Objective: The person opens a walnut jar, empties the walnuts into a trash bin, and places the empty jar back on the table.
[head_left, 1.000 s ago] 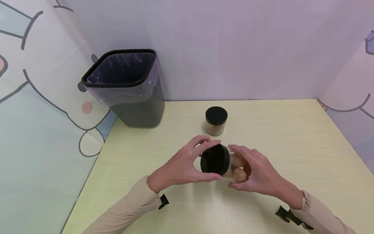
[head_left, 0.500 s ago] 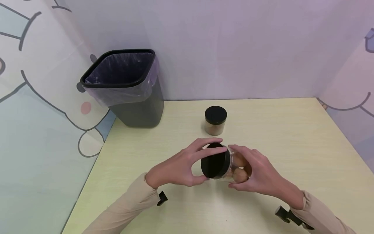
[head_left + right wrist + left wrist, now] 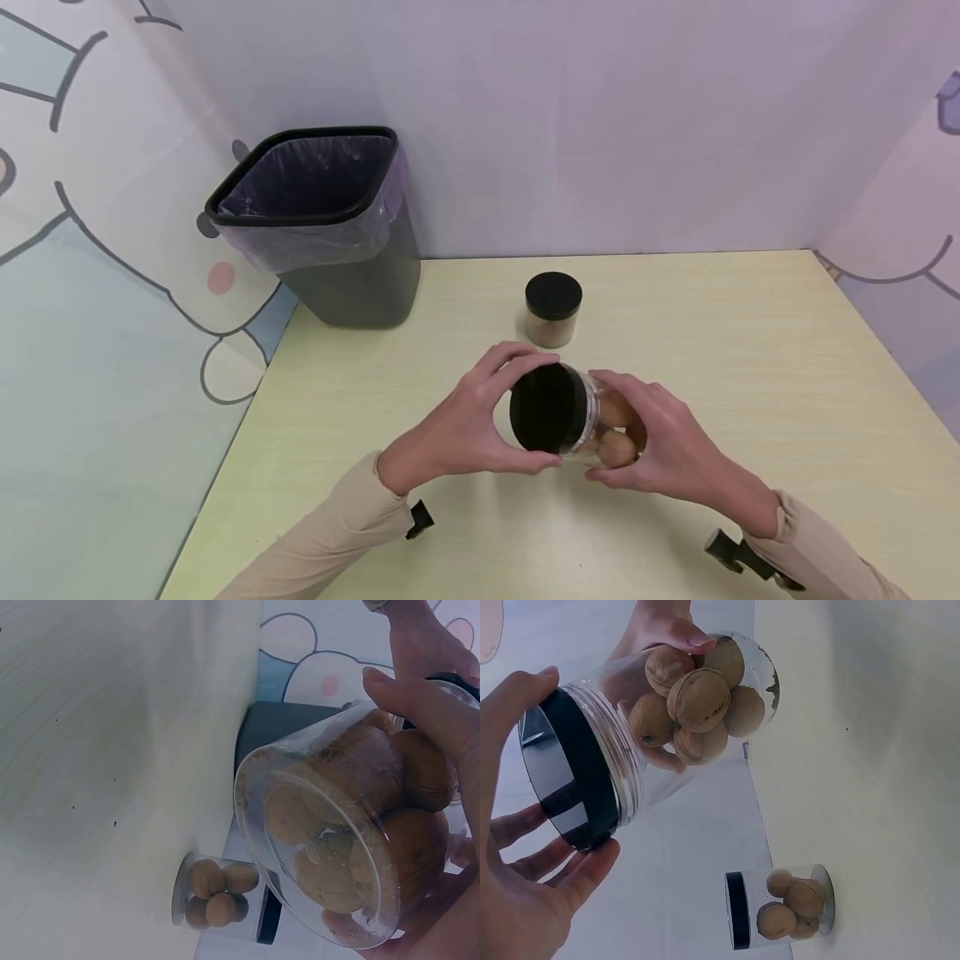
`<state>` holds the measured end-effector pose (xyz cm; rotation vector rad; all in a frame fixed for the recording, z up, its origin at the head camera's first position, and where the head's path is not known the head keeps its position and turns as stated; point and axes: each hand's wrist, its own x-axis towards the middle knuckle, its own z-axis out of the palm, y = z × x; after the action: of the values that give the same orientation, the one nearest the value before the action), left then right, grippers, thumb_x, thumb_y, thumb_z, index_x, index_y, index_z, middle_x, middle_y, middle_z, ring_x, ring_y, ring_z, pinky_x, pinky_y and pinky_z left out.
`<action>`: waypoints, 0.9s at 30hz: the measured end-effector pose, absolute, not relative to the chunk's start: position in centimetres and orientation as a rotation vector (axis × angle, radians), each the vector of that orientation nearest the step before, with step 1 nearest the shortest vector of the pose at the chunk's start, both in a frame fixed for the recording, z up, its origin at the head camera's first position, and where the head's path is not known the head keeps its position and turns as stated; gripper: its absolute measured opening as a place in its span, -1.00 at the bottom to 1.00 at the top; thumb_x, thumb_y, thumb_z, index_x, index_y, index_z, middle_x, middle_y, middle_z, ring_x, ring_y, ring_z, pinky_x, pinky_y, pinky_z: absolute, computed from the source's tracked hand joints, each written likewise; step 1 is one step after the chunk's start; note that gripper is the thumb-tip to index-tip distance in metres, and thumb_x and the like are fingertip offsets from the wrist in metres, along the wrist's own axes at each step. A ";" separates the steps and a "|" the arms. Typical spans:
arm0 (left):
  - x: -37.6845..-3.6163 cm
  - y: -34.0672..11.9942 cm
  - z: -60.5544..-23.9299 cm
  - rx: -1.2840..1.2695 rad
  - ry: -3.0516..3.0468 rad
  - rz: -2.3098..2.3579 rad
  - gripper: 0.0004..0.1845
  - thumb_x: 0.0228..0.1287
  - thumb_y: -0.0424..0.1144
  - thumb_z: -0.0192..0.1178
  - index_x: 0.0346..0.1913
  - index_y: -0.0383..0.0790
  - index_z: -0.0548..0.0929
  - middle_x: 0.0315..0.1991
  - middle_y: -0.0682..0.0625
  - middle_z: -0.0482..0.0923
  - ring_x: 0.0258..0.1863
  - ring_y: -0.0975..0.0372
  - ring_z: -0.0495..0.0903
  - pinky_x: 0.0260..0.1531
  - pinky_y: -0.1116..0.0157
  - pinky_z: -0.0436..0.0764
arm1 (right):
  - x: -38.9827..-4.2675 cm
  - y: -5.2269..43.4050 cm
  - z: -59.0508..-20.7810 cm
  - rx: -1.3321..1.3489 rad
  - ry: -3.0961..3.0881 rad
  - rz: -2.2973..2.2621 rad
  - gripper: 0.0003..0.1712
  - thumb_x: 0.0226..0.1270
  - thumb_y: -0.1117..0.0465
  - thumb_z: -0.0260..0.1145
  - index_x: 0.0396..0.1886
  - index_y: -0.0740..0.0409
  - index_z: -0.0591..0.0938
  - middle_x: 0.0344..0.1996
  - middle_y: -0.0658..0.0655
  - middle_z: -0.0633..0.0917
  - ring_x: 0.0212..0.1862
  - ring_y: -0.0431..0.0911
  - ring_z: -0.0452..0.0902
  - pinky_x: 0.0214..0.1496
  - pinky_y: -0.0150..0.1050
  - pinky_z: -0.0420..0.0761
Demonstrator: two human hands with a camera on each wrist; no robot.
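Observation:
A clear screw-top jar [image 3: 667,784] of walnuts [image 3: 698,700] is held tilted above the table, its black lid [image 3: 547,408] facing left. My left hand [image 3: 468,429] grips the lid, with the thumb on the near side and fingers over the far side. Around the jar's body, toward its base, curls my right hand [image 3: 663,437]. Clear threads show between the lid and the body in the left wrist view. Several walnuts lie in the jar's base end. A second jar [image 3: 551,329], black-lidded and also holding several walnuts, stands upright just beyond the hands.
A grey trash bin [image 3: 360,287] with a black rim and plastic liner stands at the table's back left. The pale wooden table [image 3: 750,358] ends at a light curtain-like backdrop [image 3: 600,125]. Cartoon-printed panels [image 3: 142,167] flank both sides.
My left fingers came off part of the lid and shifted over it, then gripped it again. The lid now sits slightly farther left, with more thread showing. The right hand stays put.

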<state>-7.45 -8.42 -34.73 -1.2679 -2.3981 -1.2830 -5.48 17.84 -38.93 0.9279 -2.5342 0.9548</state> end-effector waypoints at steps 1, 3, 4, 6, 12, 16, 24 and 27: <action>-7.4 -8.4 -34.7 -1.259 -2.392 -1.282 -0.06 -0.27 0.04 0.53 0.29 -0.07 0.37 0.19 0.09 0.26 0.13 0.27 0.36 0.09 0.28 0.44 | -5.5 17.9 -38.9 0.925 -2.532 0.961 0.16 -0.50 -0.15 0.67 0.25 0.05 0.41 -0.12 -0.14 0.58 -0.26 -0.23 0.43 -0.34 -0.27 0.47; -7.4 -8.5 -34.6 -1.242 -2.386 -1.274 -0.06 -0.27 0.04 0.53 0.29 -0.05 0.37 0.20 0.08 0.26 0.14 0.27 0.34 0.08 0.26 0.44 | -5.5 17.9 -38.9 0.919 -2.531 0.976 0.16 -0.50 -0.15 0.67 0.26 0.04 0.40 -0.12 -0.13 0.58 -0.26 -0.23 0.43 -0.35 -0.29 0.48; -7.3 -8.6 -34.5 -1.234 -2.383 -1.269 -0.06 -0.27 0.04 0.53 0.29 -0.06 0.37 0.20 0.08 0.26 0.15 0.26 0.33 0.09 0.26 0.44 | -5.4 17.9 -38.9 0.917 -2.532 0.985 0.17 -0.50 -0.15 0.68 0.26 0.04 0.40 -0.12 -0.13 0.58 -0.25 -0.23 0.43 -0.34 -0.29 0.48; -7.3 -8.7 -34.4 -1.215 -2.387 -1.258 -0.06 -0.27 0.04 0.53 0.29 -0.04 0.37 0.20 0.08 0.26 0.16 0.27 0.31 0.09 0.28 0.43 | -5.4 17.8 -38.9 0.901 -2.546 1.002 0.18 -0.51 -0.13 0.68 0.27 0.04 0.39 -0.12 -0.14 0.57 -0.25 -0.25 0.43 -0.34 -0.31 0.48; -7.2 -9.3 -34.4 -1.182 -2.403 -1.252 -0.08 -0.26 0.04 0.52 0.28 -0.02 0.38 0.22 0.10 0.25 0.20 0.29 0.27 0.11 0.27 0.41 | -5.3 17.9 -38.8 0.878 -2.548 1.052 0.21 -0.55 -0.08 0.70 0.28 0.03 0.37 -0.15 -0.14 0.55 -0.26 -0.27 0.42 -0.36 -0.42 0.46; -7.2 -9.7 -34.5 -1.170 -2.400 -1.252 -0.09 -0.26 0.02 0.53 0.28 -0.04 0.39 0.21 0.08 0.27 0.20 0.27 0.28 0.11 0.24 0.42 | -5.3 17.9 -38.9 0.884 -2.537 1.084 0.22 -0.54 -0.07 0.70 0.29 0.03 0.36 -0.15 -0.13 0.55 -0.26 -0.27 0.43 -0.38 -0.48 0.45; -7.1 -10.4 -34.7 -1.136 -2.419 -1.237 -0.07 -0.27 0.00 0.54 0.30 -0.05 0.38 0.20 0.02 0.28 0.18 0.22 0.31 0.07 0.20 0.45 | -5.1 18.0 -38.8 0.891 -2.526 1.246 0.21 -0.50 0.08 0.72 0.30 0.07 0.32 -0.13 -0.04 0.53 -0.25 -0.22 0.49 -0.52 -0.49 0.52; -7.2 -10.6 -34.8 -1.124 -2.422 -1.237 -0.07 -0.26 -0.01 0.54 0.30 -0.05 0.38 0.20 0.02 0.28 0.17 0.22 0.31 0.06 0.20 0.45 | -4.8 17.9 -38.1 0.885 -2.510 1.268 0.20 -0.54 0.17 0.73 0.27 0.15 0.33 -0.14 0.03 0.54 -0.24 -0.22 0.50 -0.52 -0.47 0.54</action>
<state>-7.16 -10.62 -34.78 -1.1241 -2.4217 -1.2365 -4.82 17.86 -38.14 0.8847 -2.5101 1.2678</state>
